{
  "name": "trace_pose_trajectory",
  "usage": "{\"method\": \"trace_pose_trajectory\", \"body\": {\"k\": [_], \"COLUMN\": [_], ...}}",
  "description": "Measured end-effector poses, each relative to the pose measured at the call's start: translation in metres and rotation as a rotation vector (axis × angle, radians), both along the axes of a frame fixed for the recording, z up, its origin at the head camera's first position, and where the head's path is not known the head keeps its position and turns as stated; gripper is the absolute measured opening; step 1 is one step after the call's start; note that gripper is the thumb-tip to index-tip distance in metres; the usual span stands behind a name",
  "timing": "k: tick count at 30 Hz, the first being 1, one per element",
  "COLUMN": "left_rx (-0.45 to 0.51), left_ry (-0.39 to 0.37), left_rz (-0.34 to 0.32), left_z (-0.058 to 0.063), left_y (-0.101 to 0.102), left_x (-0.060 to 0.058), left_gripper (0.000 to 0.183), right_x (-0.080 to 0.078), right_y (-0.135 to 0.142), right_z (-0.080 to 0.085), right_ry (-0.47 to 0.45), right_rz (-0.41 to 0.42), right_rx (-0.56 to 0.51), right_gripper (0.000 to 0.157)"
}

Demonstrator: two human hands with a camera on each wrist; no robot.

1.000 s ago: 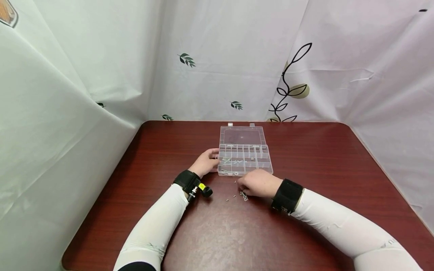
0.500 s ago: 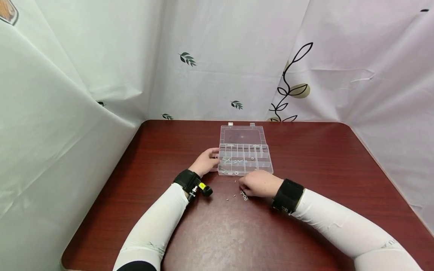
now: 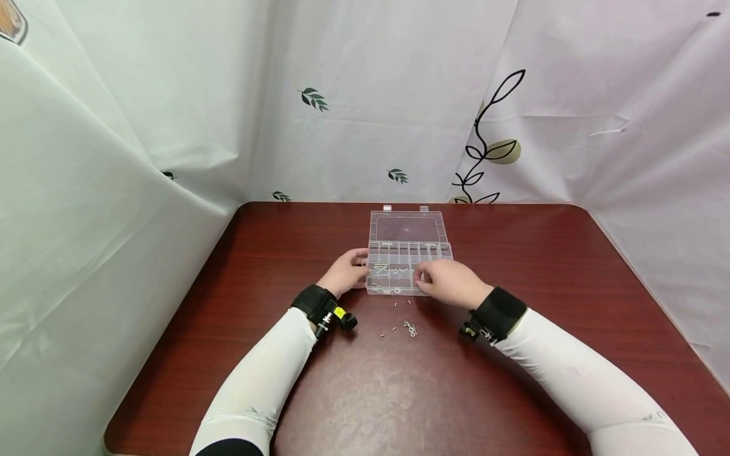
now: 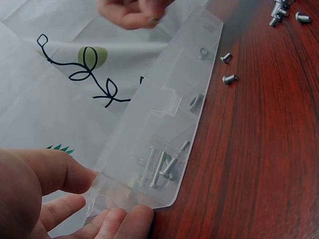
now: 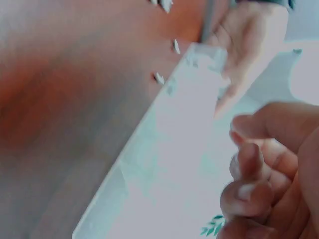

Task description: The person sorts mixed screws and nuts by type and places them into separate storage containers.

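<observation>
A clear plastic compartment box point(image 3: 399, 285) lies with its lid point(image 3: 407, 226) folded back. My left hand point(image 3: 345, 273) grips its left end, thumb on one side and fingers on the other. Long screws point(image 4: 158, 169) show through the wall near that hand, and a washer point(image 4: 196, 102) farther along. My right hand point(image 3: 453, 283) is over the right half of the box. At its fingertips, in the left wrist view, a small metal piece point(image 4: 154, 21) is pinched; its kind is too small to tell.
Short screws point(image 4: 230, 79) lie on the red-brown table point(image 3: 353, 392) just in front of the box. A small pile of screws and rings point(image 3: 412, 329) sits nearer to me. White patterned cloth point(image 3: 365, 139) hangs behind the table.
My right hand has lifted from the small pile and moved forward over the box's right compartments, uncovering the pile and a short screw. My left hand has stayed at the box's left end.
</observation>
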State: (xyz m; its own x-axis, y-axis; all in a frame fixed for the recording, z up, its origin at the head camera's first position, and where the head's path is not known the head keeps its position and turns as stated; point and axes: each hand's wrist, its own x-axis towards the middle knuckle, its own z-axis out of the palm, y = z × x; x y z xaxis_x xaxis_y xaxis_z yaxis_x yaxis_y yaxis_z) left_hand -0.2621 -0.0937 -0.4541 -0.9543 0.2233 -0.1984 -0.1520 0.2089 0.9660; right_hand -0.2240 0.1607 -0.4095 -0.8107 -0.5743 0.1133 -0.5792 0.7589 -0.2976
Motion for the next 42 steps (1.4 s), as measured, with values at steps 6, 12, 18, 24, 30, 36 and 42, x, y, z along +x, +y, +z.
{"method": "trace_pose_trajectory", "body": {"k": [6,12,18,24,30,36,42], "left_rx": [-0.006,-0.007,-0.002,0.000,-0.012,-0.025,-0.013], "left_ry": [0.002,0.006,0.015,0.030,0.015,0.006,0.001], "left_rz": [-0.005,-0.004,-0.014,-0.019,-0.009,-0.004,0.000], "left_z": [0.000,0.000,0.002,0.002,0.000,-0.002,0.000], "left_y": [0.000,0.001,0.001,0.001,-0.001,0.000,0.000], "left_x": [0.000,-0.001,-0.001,0.000,-0.001,-0.003,-0.001], "left_gripper": [0.056,0.056,0.057,0.055,0.056,0.055,0.055], "right_x": [-0.013,-0.017,-0.020,-0.021,-0.019,-0.014,-0.003], "right_y": [0.008,0.008,0.007,0.008,0.009,0.008,0.004], "right_z": [-0.003,-0.008,-0.011,-0.011,-0.007,-0.003,0.001], "right_ry": [-0.041,-0.068,-0.071,-0.073,-0.037,-0.023,0.002], "right_rz": [-0.094,-0.113,-0.136,-0.140,-0.139,-0.142,-0.130], "right_rx": [-0.001,0.047,0.074,0.084,0.075,0.064,0.046], "right_gripper": [0.007,0.008,0.009,0.010,0.012,0.012,0.008]}}
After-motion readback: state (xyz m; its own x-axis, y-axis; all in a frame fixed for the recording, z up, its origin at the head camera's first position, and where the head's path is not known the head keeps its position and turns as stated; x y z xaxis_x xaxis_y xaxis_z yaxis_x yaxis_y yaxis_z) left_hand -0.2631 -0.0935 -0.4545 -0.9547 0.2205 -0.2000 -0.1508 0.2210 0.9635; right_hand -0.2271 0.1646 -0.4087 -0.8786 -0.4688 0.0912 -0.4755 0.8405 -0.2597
